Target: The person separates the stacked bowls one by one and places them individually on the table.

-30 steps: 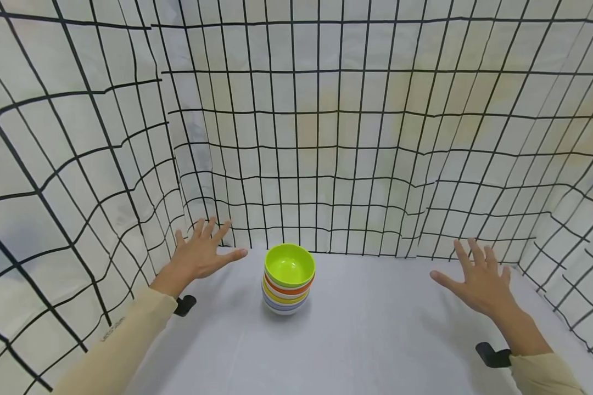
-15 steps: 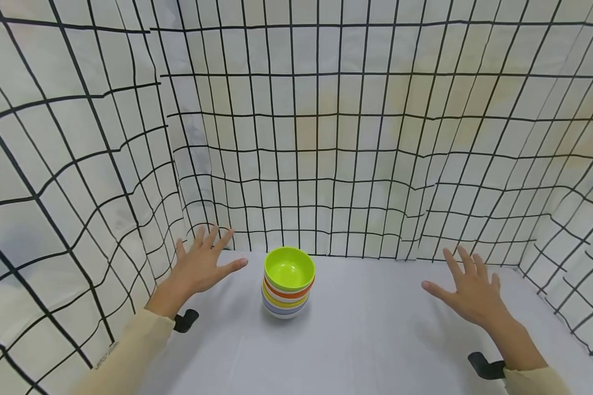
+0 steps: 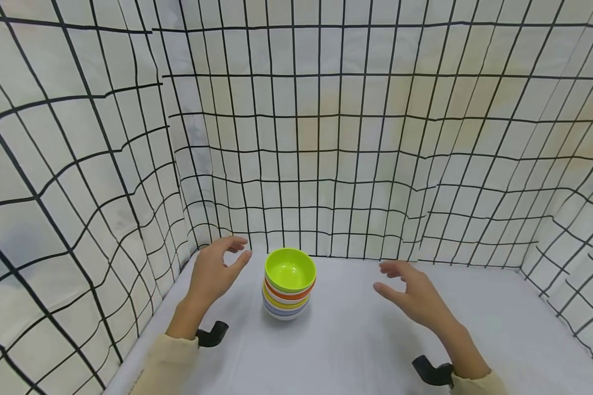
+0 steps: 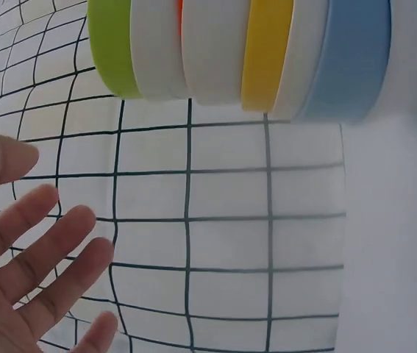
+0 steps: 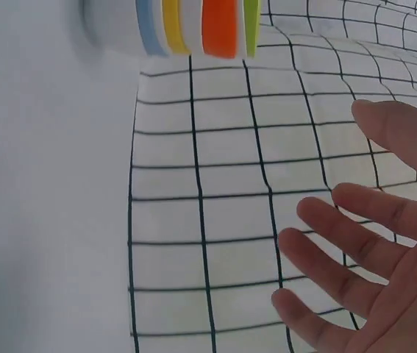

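Head view bright; light even and diffuse, seemingly from above. Table (image 3: pixel 341 343) pale, faintly lilac. Soft grey shadow hugs the foot of the bowls (image 3: pixel 289 283); fainter, loose-edged ones lie on the table below the left hand (image 3: pixel 212 275) and right hand (image 3: pixel 417 297). Small glints inside the top bowl (image 3: pixel 291 267). Wide-lens stretch: grid lines on the wall (image 3: pixel 306 131) splay and bend toward both sides; warm tints there are blurred. The 2 wrist views dimmer, greyer. Left wrist: grid dark at left, washed out nearer the table; upper right hazy. Right wrist: lower left corner darkest, blurred shade beside the bowls.
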`<state>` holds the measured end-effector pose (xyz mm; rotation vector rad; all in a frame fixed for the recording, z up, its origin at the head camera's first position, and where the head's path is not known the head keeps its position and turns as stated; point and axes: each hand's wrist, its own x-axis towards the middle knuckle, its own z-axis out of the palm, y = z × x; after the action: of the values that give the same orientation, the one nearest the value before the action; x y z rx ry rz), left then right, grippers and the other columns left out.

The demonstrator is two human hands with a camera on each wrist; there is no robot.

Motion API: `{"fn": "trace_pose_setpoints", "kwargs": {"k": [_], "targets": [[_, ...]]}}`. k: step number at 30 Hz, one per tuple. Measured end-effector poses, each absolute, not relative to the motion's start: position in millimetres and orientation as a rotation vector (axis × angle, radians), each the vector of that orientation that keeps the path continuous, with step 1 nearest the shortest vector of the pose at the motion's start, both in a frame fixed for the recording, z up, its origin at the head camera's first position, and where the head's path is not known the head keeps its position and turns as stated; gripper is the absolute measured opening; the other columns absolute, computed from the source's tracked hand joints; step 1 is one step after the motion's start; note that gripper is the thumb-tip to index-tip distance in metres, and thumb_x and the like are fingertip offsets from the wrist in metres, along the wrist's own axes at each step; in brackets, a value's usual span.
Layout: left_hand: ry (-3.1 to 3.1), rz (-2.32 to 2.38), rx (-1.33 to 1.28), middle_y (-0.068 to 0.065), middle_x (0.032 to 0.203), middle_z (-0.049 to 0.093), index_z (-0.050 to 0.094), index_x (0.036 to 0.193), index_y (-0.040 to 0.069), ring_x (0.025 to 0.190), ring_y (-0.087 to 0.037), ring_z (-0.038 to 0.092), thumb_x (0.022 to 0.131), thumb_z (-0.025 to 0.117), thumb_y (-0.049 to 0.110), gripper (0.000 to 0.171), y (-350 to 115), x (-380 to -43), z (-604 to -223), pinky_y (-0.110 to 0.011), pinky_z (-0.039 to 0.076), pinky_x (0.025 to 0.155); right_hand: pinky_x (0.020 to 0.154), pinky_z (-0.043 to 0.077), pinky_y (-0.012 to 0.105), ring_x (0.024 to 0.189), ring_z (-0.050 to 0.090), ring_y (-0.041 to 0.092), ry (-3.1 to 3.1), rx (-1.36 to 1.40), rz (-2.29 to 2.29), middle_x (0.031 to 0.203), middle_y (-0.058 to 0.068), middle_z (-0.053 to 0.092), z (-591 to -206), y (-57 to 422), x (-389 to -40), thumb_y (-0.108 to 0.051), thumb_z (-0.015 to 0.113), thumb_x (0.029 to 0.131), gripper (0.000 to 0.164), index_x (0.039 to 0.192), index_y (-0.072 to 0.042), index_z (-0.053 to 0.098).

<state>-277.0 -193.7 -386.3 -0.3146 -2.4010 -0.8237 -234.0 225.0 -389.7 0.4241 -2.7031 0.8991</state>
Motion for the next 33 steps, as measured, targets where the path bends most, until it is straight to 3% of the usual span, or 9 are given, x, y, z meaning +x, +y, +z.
{"fn": "trace_pose_setpoints", "kwargs": {"k": [5,10,20,26,33], "targets": [[-2.219,-1.094,-0.201,-0.004,0.099,0.077,0.073,0.106,0.014,0.097,-0.02,0.067,0.096,0.07,0.023,0.014,-180.8,-282.8,-397.5,-0.031,0.05,0.071,0.094,0.057,0.054,0.116,0.066,0.023,-2.594,0.521,1.095,0.123,0.001,0.07,-396.3,183.8,-242.3,-0.036,0.075,0.093,0.044,0.13,-0.015,0.064],[-2.196,-1.267,-0.085,-0.006,0.099,0.075,0.07,0.112,0.013,0.097,-0.023,0.069,0.097,0.069,0.022,0.018,-175.0,-289.3,-412.5,-0.036,0.048,0.081,0.106,0.053,0.049,0.12,0.062,0.022,-2.529,0.556,1.262,0.13,0.002,0.064,-404.2,146.4,-251.4,-0.028,0.078,0.091,0.046,0.132,-0.015,0.061],[-2.446,-1.401,-0.065,-0.01,0.112,0.072,0.063,0.128,0.013,0.099,-0.024,0.069,0.102,0.061,0.021,0.028,-172.5,-303.3,-447.8,-0.036,0.056,0.084,0.115,0.044,0.056,0.141,0.046,0.032,-2.513,0.522,1.536,0.156,0.006,0.043,-431.3,96.6,-263.0,-0.04,0.08,0.086,0.082,0.153,-0.015,0.039],[-2.663,-1.499,-0.09,-0.012,0.124,0.069,0.057,0.138,0.012,0.103,-0.023,0.07,0.104,0.056,0.018,0.034,-176.1,-307.2,-466.5,-0.035,0.058,0.08,0.116,0.041,0.055,0.144,0.041,0.03,-2.528,0.542,1.672,0.16,0.005,0.036,-443.8,76.4,-269.0,-0.049,0.08,0.084,0.096,0.159,-0.019,0.028],[-2.75,-1.728,-0.254,-0.019,0.131,0.066,0.055,0.143,0.007,0.105,-0.024,0.068,0.106,0.049,0.015,0.038,-178.0,-309.5,-480.5,-0.039,0.062,0.081,0.116,0.04,0.061,0.144,0.043,0.032,-2.495,0.518,1.764,0.162,0.01,0.035,-447.5,65.6,-273.8,-0.047,0.082,0.083,0.106,0.162,-0.013,0.02]]}}
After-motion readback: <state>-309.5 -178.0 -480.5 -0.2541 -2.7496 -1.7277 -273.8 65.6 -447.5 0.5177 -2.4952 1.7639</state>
